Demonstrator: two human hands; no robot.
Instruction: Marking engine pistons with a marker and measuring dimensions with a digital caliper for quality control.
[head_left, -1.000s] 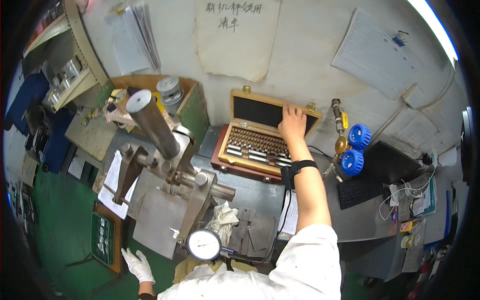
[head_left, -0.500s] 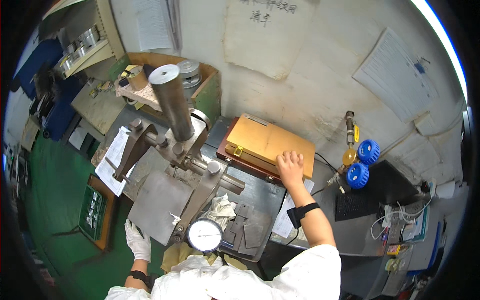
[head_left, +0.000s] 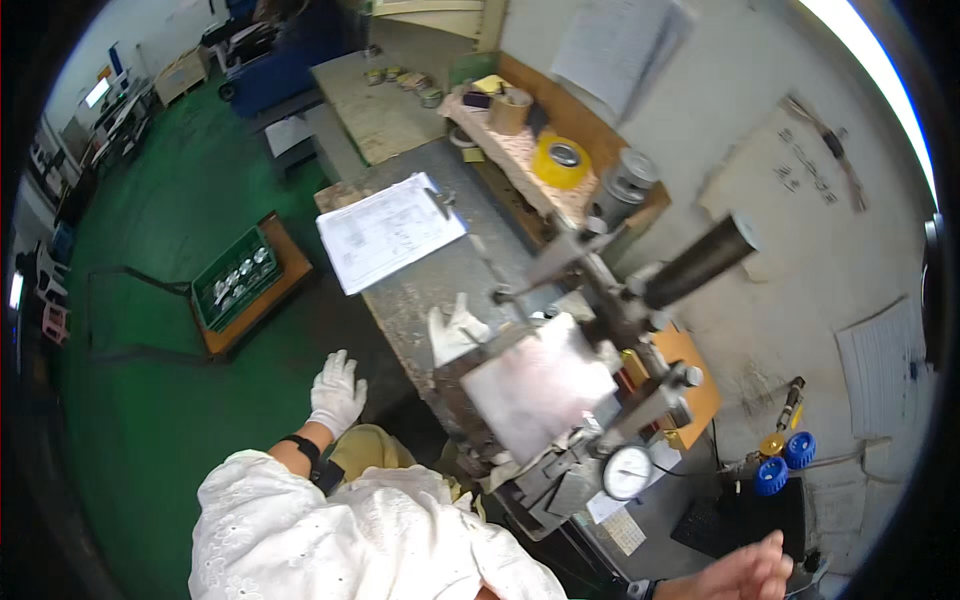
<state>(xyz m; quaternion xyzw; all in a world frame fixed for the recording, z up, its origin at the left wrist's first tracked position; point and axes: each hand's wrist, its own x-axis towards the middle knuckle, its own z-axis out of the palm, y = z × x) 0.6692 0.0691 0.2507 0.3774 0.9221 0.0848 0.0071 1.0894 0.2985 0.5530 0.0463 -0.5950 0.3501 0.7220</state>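
Note:
My left hand [head_left: 338, 392], in a white glove, hangs over the floor left of the workbench. Its fingers are stretched out and it holds nothing. At the lower right is my bare right hand [head_left: 755, 572], slightly blurred, fingers extended with nothing visible in them; it is nearest the dark keyboard. Between the hands stands a metal gauge stand with a flat square plate [head_left: 540, 385], a thick steel column [head_left: 705, 262] and a round white dial gauge [head_left: 627, 472]. A loose white glove [head_left: 455, 332] lies beside the plate. The wooden box [head_left: 688, 378] is partly hidden behind the stand.
A clipboard with papers [head_left: 390, 232] lies on the bench's far left part. Farther back are a yellow tape roll [head_left: 562, 162] and a metal cylinder [head_left: 632, 175]. On the floor, a cart bears a green crate [head_left: 237, 285] of metal parts. Blue valve knobs [head_left: 771, 475] stick out by the wall.
The view has swung left. My right hand has left the wooden box and moved to the lower right. My left hand has come away from the plate's edge, out over the floor.

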